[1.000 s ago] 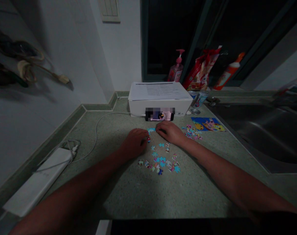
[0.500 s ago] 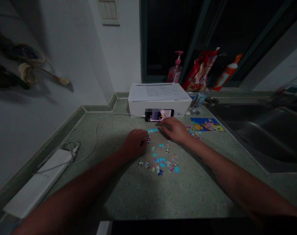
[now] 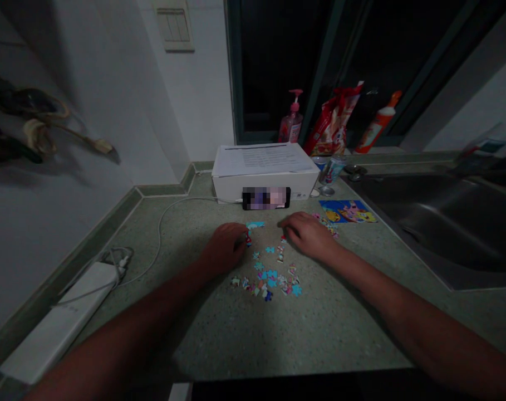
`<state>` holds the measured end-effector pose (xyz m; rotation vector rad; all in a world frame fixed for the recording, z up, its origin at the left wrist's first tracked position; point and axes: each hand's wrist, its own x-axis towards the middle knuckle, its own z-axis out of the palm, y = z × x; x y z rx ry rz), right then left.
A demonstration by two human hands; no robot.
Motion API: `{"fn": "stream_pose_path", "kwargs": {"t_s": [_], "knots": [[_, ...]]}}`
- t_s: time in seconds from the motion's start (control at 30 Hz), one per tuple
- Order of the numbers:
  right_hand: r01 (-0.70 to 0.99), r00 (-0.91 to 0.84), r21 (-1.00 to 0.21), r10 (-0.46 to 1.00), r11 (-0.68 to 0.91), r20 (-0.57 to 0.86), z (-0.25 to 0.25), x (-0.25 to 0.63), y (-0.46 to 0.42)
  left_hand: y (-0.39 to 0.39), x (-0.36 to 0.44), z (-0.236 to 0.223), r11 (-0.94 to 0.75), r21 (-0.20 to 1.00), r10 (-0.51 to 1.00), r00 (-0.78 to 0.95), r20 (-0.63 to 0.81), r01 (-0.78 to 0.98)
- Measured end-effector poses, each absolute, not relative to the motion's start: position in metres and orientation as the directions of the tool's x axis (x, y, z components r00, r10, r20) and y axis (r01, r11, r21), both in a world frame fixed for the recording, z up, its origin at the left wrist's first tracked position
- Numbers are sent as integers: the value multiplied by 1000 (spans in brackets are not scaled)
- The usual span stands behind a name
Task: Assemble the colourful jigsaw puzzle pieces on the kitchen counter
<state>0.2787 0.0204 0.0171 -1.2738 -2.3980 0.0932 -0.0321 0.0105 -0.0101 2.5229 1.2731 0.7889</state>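
The left hand (image 3: 224,248) sits on the worktop (image 3: 319,334) with its fingers curled down. You can't tell if it has hold of anything. Its fingertips are just beside a small red and white puzzle piece (image 3: 248,239), and a long blue puzzle piece (image 3: 255,225) lies just past them.

The right hand (image 3: 306,235) is palm down and loosely open, and nothing shows in it. Its fingertips are near a small puzzle piece (image 3: 283,238).

Lots of puzzle pieces (image 3: 269,275) lie in a loose bunch on the worktop, between and below the hands. Some are blue, and some are pink or white. A little pile of pieces (image 3: 328,226) sits past the right hand, next to a bright picture card (image 3: 347,211).

A phone (image 3: 266,198) leans on a white box (image 3: 265,182), and papers (image 3: 263,160) lie on top of the box. A white cord (image 3: 161,234) runs along the worktop from the phone. Behind the box stand a pink pump bottle (image 3: 291,123), a red bag (image 3: 332,120) and a can (image 3: 332,170). A metal sink (image 3: 436,223) is on the right.
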Motion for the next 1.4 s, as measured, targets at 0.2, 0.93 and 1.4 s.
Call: {"fn": "stream_pose_path", "kwargs": {"t_s": [0.2,0.93,1.4], "knots": [[779,-488,-244,804,577,340,13,278,22,11,-34,-10,-606,407,794,495,352,683],[760,-512,-248,789,600,339,11,278,22,13,-34,-13,-599,410,798,473,374,688],[754,-534,-239,782,612,321,12,276,22,11,-32,-8,-599,407,798,470,379,690]]}}
